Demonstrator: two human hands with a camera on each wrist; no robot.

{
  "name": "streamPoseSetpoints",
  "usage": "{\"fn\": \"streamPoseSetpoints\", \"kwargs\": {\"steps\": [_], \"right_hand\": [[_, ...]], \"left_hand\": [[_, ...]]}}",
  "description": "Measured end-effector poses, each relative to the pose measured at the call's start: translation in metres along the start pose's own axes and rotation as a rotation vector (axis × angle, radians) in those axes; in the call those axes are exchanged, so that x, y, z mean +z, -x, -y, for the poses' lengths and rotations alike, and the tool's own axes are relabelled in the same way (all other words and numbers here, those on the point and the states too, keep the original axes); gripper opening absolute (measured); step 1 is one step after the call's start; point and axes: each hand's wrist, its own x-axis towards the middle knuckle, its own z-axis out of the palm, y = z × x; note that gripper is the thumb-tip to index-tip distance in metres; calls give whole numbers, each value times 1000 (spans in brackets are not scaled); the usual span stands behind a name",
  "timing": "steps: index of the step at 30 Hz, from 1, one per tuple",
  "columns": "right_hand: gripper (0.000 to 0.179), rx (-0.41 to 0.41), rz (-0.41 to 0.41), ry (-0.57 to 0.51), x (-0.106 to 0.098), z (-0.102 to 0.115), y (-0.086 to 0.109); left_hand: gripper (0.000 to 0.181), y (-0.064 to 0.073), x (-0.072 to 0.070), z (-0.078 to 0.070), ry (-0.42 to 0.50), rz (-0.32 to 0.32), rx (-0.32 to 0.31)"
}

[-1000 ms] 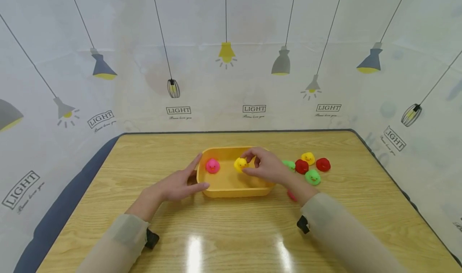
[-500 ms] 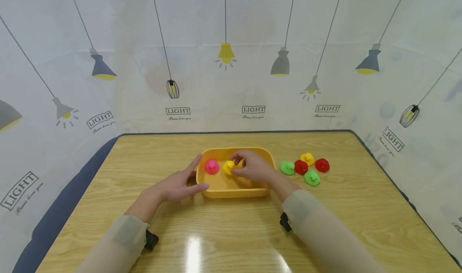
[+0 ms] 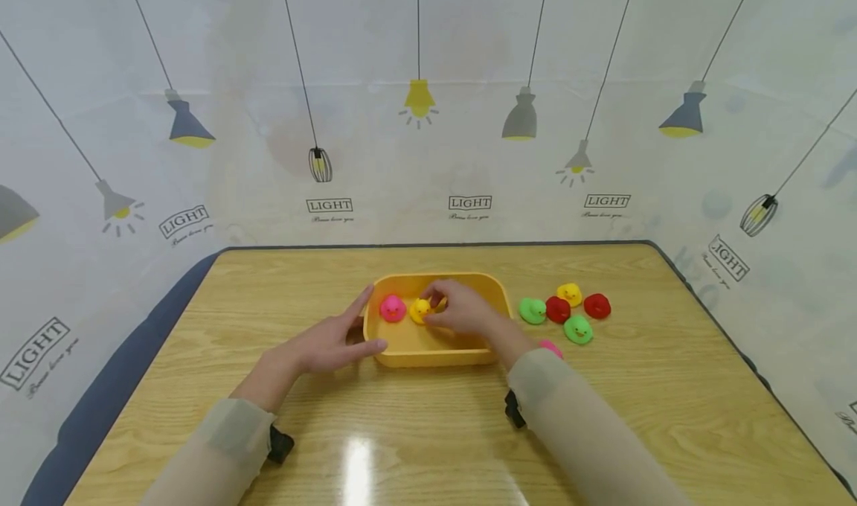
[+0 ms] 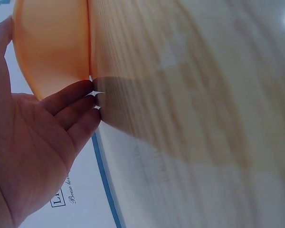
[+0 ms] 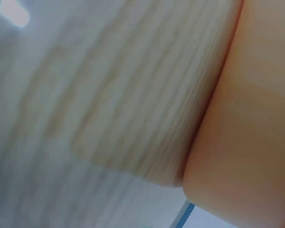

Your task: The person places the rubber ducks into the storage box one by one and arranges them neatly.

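Low inside the yellow plastic box (image 3: 438, 359), my right hand (image 3: 462, 309) pinches a yellow rubber duck (image 3: 420, 311) between thumb and fingers. Just left of that duck sits a pink rubber duck (image 3: 393, 308), close to the box's left wall. My left hand (image 3: 320, 344) spans the left end of the box, thumb at the near rim and index finger at the far corner. Seen in the left wrist view, its other fingers (image 4: 78, 111) extend beside the box wall (image 4: 52, 42), tips right at the tabletop. The right wrist view catches only the box's outer side (image 5: 247, 118) and the table.
Right of the box lie two green ducks (image 3: 579, 330), two red ducks (image 3: 597, 306) and a yellow duck (image 3: 570, 294). Another pink duck (image 3: 551, 348) is partly hidden behind the right forearm. A lamp-patterned curtain surrounds the wooden table (image 3: 402, 431).
My right hand has carried the yellow duck left and slightly down, closer to the pink one. The pink duck by the right forearm shows more now. My left hand stays in place.
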Motion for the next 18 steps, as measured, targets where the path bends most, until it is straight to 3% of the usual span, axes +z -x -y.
{"fn": "streamPoseSetpoints", "kwargs": {"steps": [18], "right_hand": [[32, 25, -1, 7, 5, -6, 0]], "left_hand": [[113, 1, 2, -2, 26, 0, -15]]}}
